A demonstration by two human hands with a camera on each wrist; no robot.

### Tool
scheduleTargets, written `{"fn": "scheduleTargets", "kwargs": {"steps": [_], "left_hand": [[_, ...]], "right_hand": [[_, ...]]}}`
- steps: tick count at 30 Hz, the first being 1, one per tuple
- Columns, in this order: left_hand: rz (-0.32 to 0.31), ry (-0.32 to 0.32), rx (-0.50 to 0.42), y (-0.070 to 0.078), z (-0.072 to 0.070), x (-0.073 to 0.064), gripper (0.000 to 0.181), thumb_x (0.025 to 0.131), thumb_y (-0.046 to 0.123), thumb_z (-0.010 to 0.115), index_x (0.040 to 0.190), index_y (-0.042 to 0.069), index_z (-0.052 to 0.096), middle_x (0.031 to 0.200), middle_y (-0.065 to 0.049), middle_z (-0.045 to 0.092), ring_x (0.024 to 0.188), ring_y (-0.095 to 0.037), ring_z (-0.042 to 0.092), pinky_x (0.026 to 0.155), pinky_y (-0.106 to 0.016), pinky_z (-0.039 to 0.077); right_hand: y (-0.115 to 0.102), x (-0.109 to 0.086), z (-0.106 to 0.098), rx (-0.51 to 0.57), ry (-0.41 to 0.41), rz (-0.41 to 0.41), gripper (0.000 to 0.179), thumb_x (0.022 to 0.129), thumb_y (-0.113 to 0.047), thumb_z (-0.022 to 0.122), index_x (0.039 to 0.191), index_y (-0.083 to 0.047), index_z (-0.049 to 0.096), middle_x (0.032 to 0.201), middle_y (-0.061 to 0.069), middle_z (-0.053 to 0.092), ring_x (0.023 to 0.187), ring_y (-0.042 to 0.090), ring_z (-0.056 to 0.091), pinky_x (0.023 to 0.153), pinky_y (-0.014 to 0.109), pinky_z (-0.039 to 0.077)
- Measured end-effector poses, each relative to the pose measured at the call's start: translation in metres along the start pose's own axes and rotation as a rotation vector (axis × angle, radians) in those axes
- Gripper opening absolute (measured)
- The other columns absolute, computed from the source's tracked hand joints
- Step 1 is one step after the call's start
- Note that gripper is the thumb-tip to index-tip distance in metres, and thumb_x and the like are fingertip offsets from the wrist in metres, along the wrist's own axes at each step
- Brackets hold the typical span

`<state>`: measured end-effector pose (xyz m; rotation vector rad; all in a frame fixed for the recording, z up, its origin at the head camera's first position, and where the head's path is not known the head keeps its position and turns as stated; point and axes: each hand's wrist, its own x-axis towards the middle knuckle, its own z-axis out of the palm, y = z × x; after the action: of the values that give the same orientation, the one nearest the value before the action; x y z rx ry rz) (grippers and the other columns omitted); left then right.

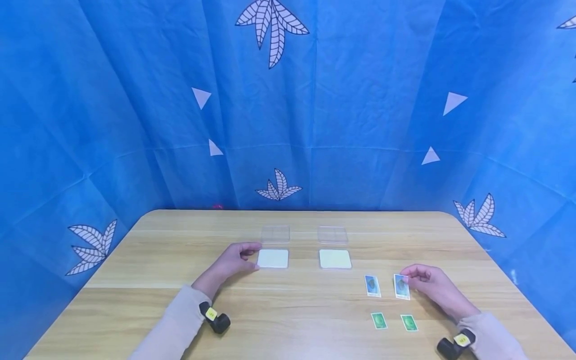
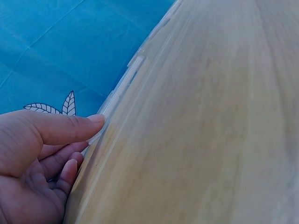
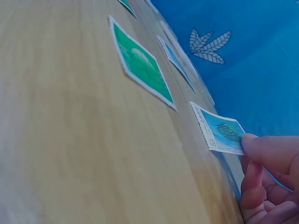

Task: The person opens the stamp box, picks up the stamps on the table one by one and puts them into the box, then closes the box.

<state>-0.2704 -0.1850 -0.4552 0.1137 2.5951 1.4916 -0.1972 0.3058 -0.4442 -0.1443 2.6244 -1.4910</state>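
Nearest the head camera lie the pale sleeves, each with a black wrist camera strapped at its cuff. The right wrist view shows what the head view leaves too small: the toothed edge and printed margin of the held blue stamp, slightly bent, and the lower fingers curled beneath it. The left wrist view gives the thin side of the left white-topped piece, whose flat top only the head view shows. The wood-grained table has rounded far corners and meets a blue cloth printed with white leaves and triangles. On it, the right white-topped piece sits beside the left one, with clear flat pieces just behind them; another blue stamp lies left of the held one, and two green stamps lie nearer the person. The left hand pinches the left piece's left side between thumb and forefinger; the right hand pinches its stamp by the right edge, thumb on top.
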Motion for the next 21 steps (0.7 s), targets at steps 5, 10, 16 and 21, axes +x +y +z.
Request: {"fn": "scheduleTargets", "kwargs": {"steps": [5,10,16,21], "left_hand": [[0.001,0.003,0.009,0.000,0.001,0.000,0.054,0.070,0.007,0.080,0.121,0.014,0.064,0.121,-0.002,0.063,0.110,-0.021,0.055,0.095,-0.039,0.046],[0.007,0.004,0.009,-0.001,0.001,0.000,0.055,0.069,0.006,0.080,0.121,0.014,0.064,0.120,-0.002,0.063,0.109,-0.020,0.055,0.094,-0.039,0.047],[0.008,0.003,0.006,-0.002,0.001,0.000,0.055,0.069,0.007,0.080,0.121,0.014,0.064,0.120,-0.002,0.063,0.110,-0.020,0.054,0.094,-0.039,0.046],[0.007,0.009,0.009,-0.001,0.001,0.000,0.054,0.069,0.006,0.080,0.120,0.014,0.064,0.120,-0.002,0.063,0.109,-0.020,0.055,0.094,-0.039,0.047]], "right_hand": [[-0.001,-0.001,0.001,0.015,0.032,0.014,0.031,0.088,-0.020,0.064,0.109,0.002,0.061,0.102,0.009,0.067,0.088,0.008,0.058,0.077,0.022,0.047],[-0.003,-0.002,0.001,0.011,0.048,0.031,0.032,0.088,-0.023,0.064,0.110,0.002,0.062,0.107,0.009,0.067,0.092,0.003,0.056,0.080,0.020,0.044],[-0.006,0.001,0.000,0.005,0.048,0.038,0.034,0.090,-0.025,0.062,0.112,0.000,0.062,0.113,0.010,0.065,0.097,-0.002,0.053,0.087,0.023,0.039],[-0.011,0.006,-0.001,0.001,0.034,0.052,0.038,0.091,-0.031,0.060,0.115,-0.001,0.060,0.116,0.010,0.063,0.101,0.004,0.053,0.090,0.029,0.038]]}}
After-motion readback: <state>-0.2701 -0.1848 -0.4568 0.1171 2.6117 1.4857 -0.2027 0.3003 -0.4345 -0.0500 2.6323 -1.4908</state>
